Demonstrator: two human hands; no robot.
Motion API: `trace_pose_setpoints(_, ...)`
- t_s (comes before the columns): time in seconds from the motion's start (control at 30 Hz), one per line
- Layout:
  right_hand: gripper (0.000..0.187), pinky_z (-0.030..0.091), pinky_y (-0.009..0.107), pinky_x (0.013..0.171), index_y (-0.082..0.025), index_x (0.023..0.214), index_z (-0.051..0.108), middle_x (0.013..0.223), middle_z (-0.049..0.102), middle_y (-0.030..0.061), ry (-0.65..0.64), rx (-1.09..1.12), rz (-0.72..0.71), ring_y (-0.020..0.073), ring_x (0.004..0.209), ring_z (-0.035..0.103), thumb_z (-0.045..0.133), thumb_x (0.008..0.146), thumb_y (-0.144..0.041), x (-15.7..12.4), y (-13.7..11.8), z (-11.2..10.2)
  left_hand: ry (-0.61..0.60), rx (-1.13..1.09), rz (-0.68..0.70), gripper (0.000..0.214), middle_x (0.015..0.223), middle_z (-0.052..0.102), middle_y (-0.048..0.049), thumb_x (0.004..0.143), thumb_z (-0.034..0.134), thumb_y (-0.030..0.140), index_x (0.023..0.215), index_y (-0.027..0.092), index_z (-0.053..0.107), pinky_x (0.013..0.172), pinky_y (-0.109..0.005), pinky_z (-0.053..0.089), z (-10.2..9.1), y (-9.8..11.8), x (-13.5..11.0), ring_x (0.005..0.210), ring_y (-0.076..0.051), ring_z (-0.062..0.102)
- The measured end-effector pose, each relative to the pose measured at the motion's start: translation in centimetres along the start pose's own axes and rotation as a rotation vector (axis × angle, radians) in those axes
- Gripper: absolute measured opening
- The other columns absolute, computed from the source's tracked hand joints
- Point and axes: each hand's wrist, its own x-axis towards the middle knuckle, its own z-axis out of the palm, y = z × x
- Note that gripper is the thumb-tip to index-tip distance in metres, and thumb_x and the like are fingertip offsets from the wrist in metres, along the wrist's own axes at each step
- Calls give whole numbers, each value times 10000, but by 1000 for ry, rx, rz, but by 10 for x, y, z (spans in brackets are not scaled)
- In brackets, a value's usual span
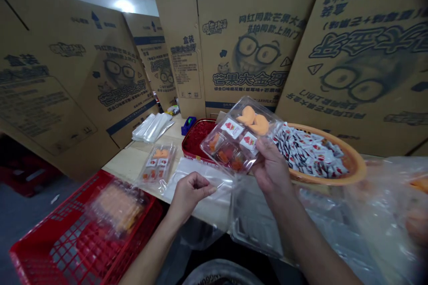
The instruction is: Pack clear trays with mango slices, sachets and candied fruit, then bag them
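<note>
Your right-hand fingers (267,149) grip a clear rectangular plastic tray of orange sweets (240,136), long axis slanting up-right; your left-hand fingers (203,189) pinch a thin clear plastic bag (200,177) just left of it.

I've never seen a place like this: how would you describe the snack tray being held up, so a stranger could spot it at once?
Find the pale table beside the red plastic crate. Above its edge, the person's right hand holds up a clear plastic tray of orange pieces and small white-labelled packets. It is the one raised in the air, while a similar pack lies flat on the table.
</note>
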Motion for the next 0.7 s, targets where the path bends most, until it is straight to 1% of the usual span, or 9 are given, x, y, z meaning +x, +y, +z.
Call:
trace_pose_setpoints(0.1, 188, 525, 228, 680, -205, 703, 569, 746, 651, -58, 14, 8, -46, 91, 691, 604, 715, 590, -168, 1, 4, -1, -28, -31, -33, 293, 555, 581, 26, 512, 782, 305, 623, 134, 572, 509, -179, 381, -1, 0, -1, 522, -68, 506)
trace_pose_setpoints(0.17, 209, 521, 216, 663, -210, 701, 568, 727, 645, -65, 14, 11, -55, 87, 681, 602, 728, 573, -170, 0, 5, -2, -44, -81, -75, 303, 545, 585, 24, 514, 782, 315, 628, 131, 569, 523, -190, 410, -1, 1, 0, 520, -78, 537)
trace_pose_setpoints(0.3, 226, 511, 197, 617, -204, 676, 571, 651, 629, -70, 1, -12, 18, 79, 613, 590, 750, 543, -170, -5, 7, -7, -10, -199, -183, 343, 553, 614, 5, 520, 774, 360, 644, 130, 552, 550, -240, 477, -1, 1, 4, 533, -128, 608)
trace_pose_setpoints(0.37, 233, 506, 191, 606, -201, 675, 571, 649, 633, -71, -5, -24, 66, 77, 604, 590, 756, 538, -165, -7, 8, -11, 1, -222, -214, 354, 576, 636, -15, 529, 768, 377, 648, 129, 544, 541, -242, 487, -2, 1, 6, 538, -139, 622)
trace_pose_setpoints(0.5, 254, 508, 197, 619, -191, 671, 571, 707, 657, -55, -13, -62, 141, 87, 633, 604, 772, 517, -173, -7, 10, -19, -9, -233, -235, 352, 604, 651, -30, 571, 738, 406, 676, 126, 553, 508, -221, 481, -5, -1, 7, 539, -137, 627)
trace_pose_setpoints(0.6, 288, 506, 184, 613, -185, 655, 565, 681, 649, -59, -34, -72, 158, 80, 619, 601, 788, 478, -147, -5, 10, -23, -16, -249, -241, 356, 614, 647, -14, 584, 725, 427, 692, 132, 556, 489, -214, 473, -8, 0, 8, 544, -143, 635)
trace_pose_setpoints(0.7, 294, 508, 187, 594, -189, 645, 556, 672, 647, -61, -71, -84, 161, 83, 612, 601, 791, 475, -141, -4, 9, -27, -1, -271, -240, 356, 635, 654, -13, 593, 718, 435, 708, 133, 567, 495, -213, 473, -12, 2, 9, 548, -138, 636)
